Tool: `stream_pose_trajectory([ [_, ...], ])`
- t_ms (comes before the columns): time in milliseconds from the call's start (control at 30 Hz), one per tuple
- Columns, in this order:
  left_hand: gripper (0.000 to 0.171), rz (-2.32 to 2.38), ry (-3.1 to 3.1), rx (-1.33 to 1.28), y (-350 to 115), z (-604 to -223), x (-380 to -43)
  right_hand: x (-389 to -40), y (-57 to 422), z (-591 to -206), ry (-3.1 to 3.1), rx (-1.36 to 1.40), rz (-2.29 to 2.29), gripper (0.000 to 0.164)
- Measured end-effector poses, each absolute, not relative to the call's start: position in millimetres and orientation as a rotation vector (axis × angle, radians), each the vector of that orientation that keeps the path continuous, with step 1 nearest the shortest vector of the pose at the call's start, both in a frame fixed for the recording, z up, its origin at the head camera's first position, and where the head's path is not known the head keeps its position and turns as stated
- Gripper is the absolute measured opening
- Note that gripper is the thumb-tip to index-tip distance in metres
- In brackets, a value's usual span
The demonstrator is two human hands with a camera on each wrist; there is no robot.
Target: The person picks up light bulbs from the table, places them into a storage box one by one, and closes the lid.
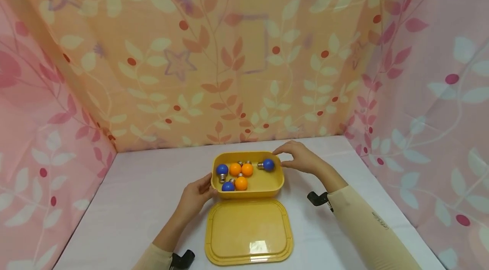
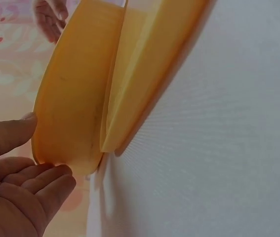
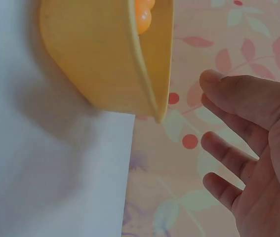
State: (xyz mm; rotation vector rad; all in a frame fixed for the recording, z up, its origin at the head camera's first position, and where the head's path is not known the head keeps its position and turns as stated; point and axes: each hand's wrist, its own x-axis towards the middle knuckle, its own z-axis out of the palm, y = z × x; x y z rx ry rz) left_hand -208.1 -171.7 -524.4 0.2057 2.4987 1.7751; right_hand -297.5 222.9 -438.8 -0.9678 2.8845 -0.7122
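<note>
A yellow plastic box (image 1: 250, 195) stands uncovered on the white cloth. Inside it lie several small light bulbs with metal screw bases. Three are orange, among them one orange bulb (image 1: 241, 183) near the front wall; three are blue, with one blue bulb (image 1: 268, 164) apart at the right end. My left hand (image 1: 196, 195) rests its fingertips against the box's left end, thumb by the rim, fingers loosely extended in the left wrist view. Off the box's right end, my right hand (image 1: 302, 157) hovers with fingers spread and nothing in them; the right wrist view shows a gap to the rim.
Directly in front of the box lies its yellow lid (image 1: 248, 229), flat on the white tablecloth (image 1: 153, 193). A patterned orange curtain (image 1: 229, 91) hangs behind the table, with pink curtains along both sides. Black camera mounts show at both wrists.
</note>
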Motion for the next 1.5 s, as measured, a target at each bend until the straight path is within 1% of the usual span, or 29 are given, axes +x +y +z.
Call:
stream_pose_trajectory([
  [267, 0.067, 1.720, 2.567, 0.190, -172.8, -513.3, -202.9, -267.1, 236.2, -459.5, 3.021, -0.910, -0.903, 0.043],
  [467, 0.066, 1.719, 2.561, 0.156, -169.0, -511.7, -198.2, -247.8, 238.3, -465.5, 3.084, -0.928, -1.050, 0.045],
  [733, 0.063, 1.629, 2.590, 0.151, -171.9, -504.0, -178.7, -218.4, 239.8, -477.3, 3.173, -0.944, -1.132, 0.045],
  [933, 0.061, 1.691, 2.584, 0.155, -180.9, -496.5, -163.4, -198.4, 239.9, -487.7, 3.183, -0.871, -1.162, 0.046],
  [1100, 0.063, 1.700, 2.556, 0.140, -189.9, -496.0, -150.1, -182.2, 240.6, -495.6, 3.140, -0.809, -1.222, 0.045],
  [1200, 0.063, 1.707, 2.474, 0.202, -195.2, -499.2, -142.8, -173.4, 241.1, -499.5, 3.078, -0.781, -1.295, 0.046],
  [1367, 0.062, 1.663, 2.332, 0.425, -201.8, -507.1, -134.5, -165.3, 243.2, -509.4, 3.002, -0.769, -1.326, 0.054],
  [1500, 0.063, 1.625, 2.327, 0.440, -205.2, -513.9, -131.2, -163.0, 246.2, -519.6, 2.972, -0.845, -1.303, 0.055],
])
